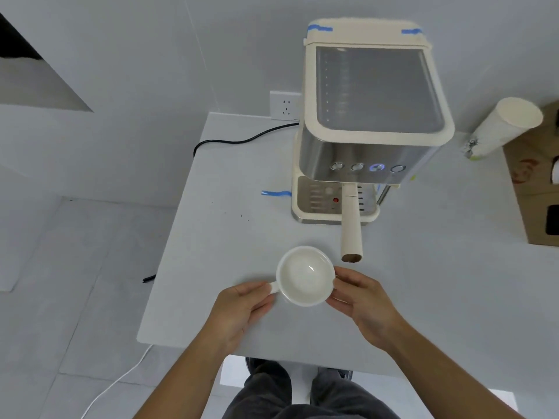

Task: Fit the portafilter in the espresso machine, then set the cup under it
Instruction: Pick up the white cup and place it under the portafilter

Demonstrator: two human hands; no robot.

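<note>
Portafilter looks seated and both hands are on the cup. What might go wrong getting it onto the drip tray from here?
The portafilter handle sticks out over the table, directly between the cup and the drip tray; lifting straight forward may knock it.

The left hand pinches only the cup's small handle and the right hand touches the rim, so the grip may slip.

The machine's overhang hides the spout, so centring the cup would be guesswork.

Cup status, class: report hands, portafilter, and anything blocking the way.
Left hand on handle, right hand on rim of cup. Portafilter already in machine, handle jutting forward. Drip tray unobstructed.
</note>
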